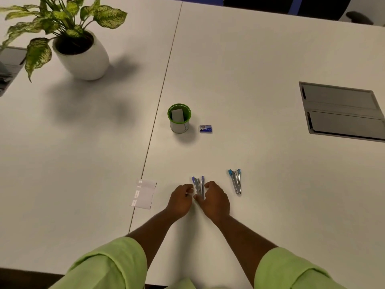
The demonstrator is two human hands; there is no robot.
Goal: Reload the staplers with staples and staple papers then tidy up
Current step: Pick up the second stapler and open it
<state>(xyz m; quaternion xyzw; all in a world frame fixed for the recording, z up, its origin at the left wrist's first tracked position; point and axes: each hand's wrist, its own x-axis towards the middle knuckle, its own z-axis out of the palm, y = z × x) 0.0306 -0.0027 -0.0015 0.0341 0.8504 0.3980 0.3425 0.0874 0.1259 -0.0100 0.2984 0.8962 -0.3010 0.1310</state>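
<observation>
A purple stapler (198,185) lies swung open on the white table (260,155), its two arms pointing away from me. My left hand (180,200) curls against its left arm, fingertips touching it. My right hand (215,200) grips its right side, thumb at the hinge end. A blue stapler (236,180), also open in a V, lies untouched to the right. A small blue staple box (205,129) sits farther back. A white slip of paper (143,193) lies left of my hands.
A green-rimmed cup (179,118) holding a folded white paper stands behind the staplers, beside the staple box. A potted plant (81,53) is at the far left. A grey cable hatch (341,111) is set in the table at the right. A seam (158,113) splits the tabletop.
</observation>
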